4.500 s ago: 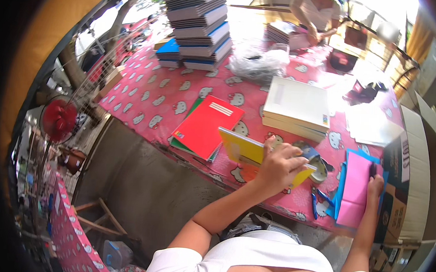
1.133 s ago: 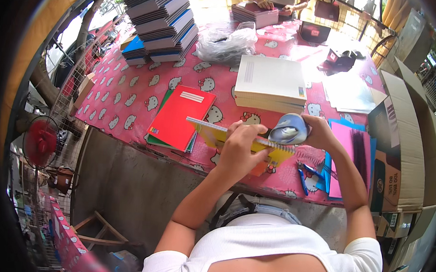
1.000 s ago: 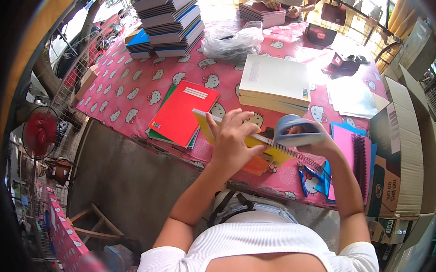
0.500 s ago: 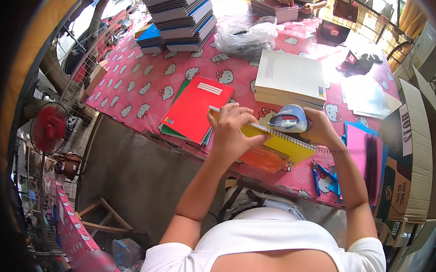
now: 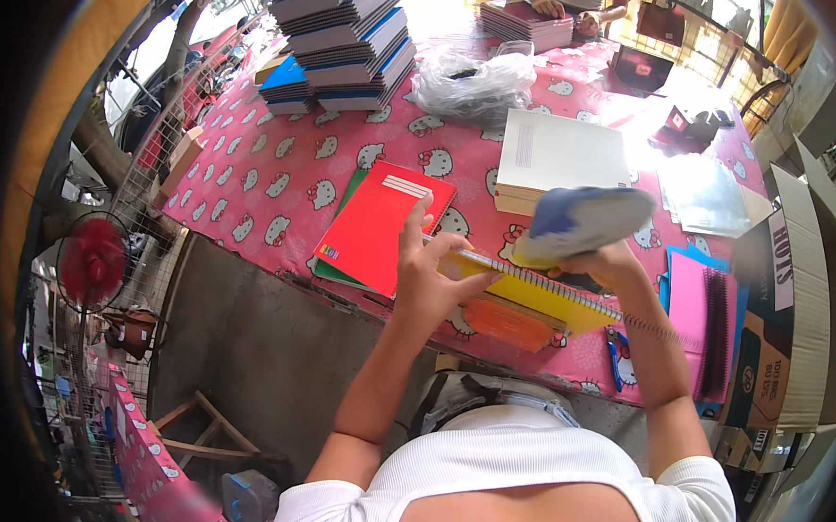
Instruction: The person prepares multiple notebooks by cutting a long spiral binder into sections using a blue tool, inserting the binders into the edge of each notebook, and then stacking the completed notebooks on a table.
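Note:
My left hand (image 5: 430,273) pinches the left end of a yellow notebook (image 5: 553,296), tilted with its bound edge up. A spiral coil (image 5: 656,327) runs along that edge and sticks out loose past the right end, by my right forearm. My right hand (image 5: 609,263) is closed on a blue and white slipper-like thing (image 5: 595,223), raised above the coil and smeared by motion. Under the notebook lies an orange sheet or cover (image 5: 509,324). To the left, a red notebook (image 5: 382,226) rests on a green one (image 5: 328,270).
Blue pliers (image 5: 614,358) lie near the table's front edge, beside black coils (image 5: 715,324) on pink covers (image 5: 687,299). Pale notebooks (image 5: 561,150), a plastic bag (image 5: 475,80) and tall notebook stacks (image 5: 349,49) stand farther back. A carton (image 5: 758,354) is at right; another person's hands (image 5: 550,5) are across the table.
My right hand has lifted the blue slipper-like thing up and rightward from the coil. The yellow notebook has shifted slightly down and right, and my left index finger is more extended.

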A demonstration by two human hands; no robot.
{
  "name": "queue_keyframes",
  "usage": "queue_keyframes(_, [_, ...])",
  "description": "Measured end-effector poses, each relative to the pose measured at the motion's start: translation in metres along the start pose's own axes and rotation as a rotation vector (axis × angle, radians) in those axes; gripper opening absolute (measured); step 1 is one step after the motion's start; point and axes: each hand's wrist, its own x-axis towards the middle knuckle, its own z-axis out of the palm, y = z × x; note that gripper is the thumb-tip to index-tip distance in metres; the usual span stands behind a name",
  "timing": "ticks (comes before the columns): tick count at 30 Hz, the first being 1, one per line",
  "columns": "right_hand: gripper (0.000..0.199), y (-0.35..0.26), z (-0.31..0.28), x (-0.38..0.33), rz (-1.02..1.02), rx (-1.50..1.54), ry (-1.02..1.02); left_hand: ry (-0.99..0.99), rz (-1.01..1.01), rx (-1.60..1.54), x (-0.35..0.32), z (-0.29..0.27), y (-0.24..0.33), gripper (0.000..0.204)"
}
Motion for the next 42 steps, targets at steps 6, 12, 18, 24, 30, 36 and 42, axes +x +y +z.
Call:
queue_keyframes(6, [0.05,0.001,0.009,0.02,-0.039,-0.304,-0.032,-0.011,-0.028,-0.06,0.005,-0.01,-0.008,0.046])
queue_keyframes(12, [0.042,0.001,0.011,0.053,-0.053,-0.46,-0.038,-0.031,-0.239,-0.524,0.003,-0.012,-0.032,0.049])
queue_keyframes(18, [0.044,0.012,0.015,0.075,-0.111,-0.75,-0.093,0.028,-0.377,-0.775,0.003,-0.011,-0.042,0.045])
queue_keyframes(24, [0.053,0.029,0.014,0.05,0.051,-1.264,0.041,-0.004,-0.346,-0.931,-0.004,-0.014,-0.063,0.031])
queue_keyframes(30, [0.073,0.095,-0.058,-0.052,-0.013,-1.631,0.473,-0.166,-0.426,-1.185,0.013,-0.017,-0.054,0.02])
queue_keyframes(36, [0.066,0.135,-0.019,-0.199,0.329,-1.505,0.713,-0.18,-0.223,-1.084,0.023,-0.002,-0.07,0.016])
queue_keyframes(42, [0.038,0.108,0.019,-0.206,0.172,-0.862,1.166,-0.307,-0.197,-0.984,0.043,0.0,-0.065,0.018])
